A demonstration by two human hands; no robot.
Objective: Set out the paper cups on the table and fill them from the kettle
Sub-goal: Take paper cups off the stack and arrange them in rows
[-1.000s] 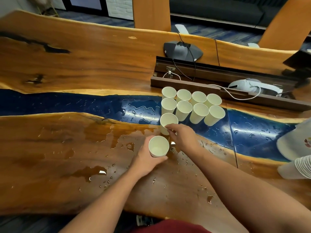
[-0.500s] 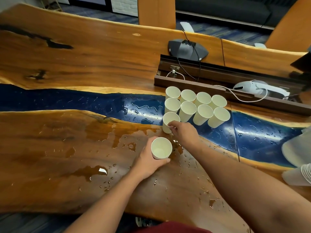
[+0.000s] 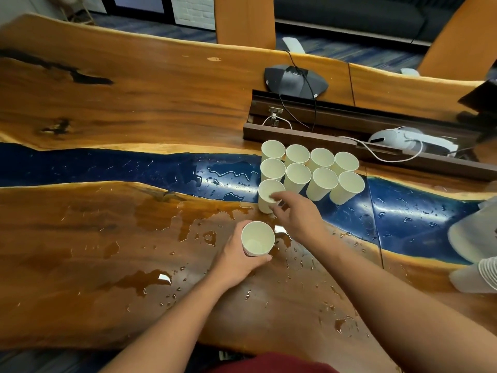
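Just beyond the right hand stands the ninth upright white paper cup, fingertips pinching its near rim — third row's first slot. Eight cups fill two rows of four behind. Left hand grips a tenth white paper cup — nearer, next rightward.

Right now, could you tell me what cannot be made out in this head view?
- Kettle: none is clearly recognisable.
- Stack of spare cups: cut off by the right edge, so uncountable.
- Cup under the right hand: fingers hide its near rim and contents.
- Cup in the left hand: its base is hidden.
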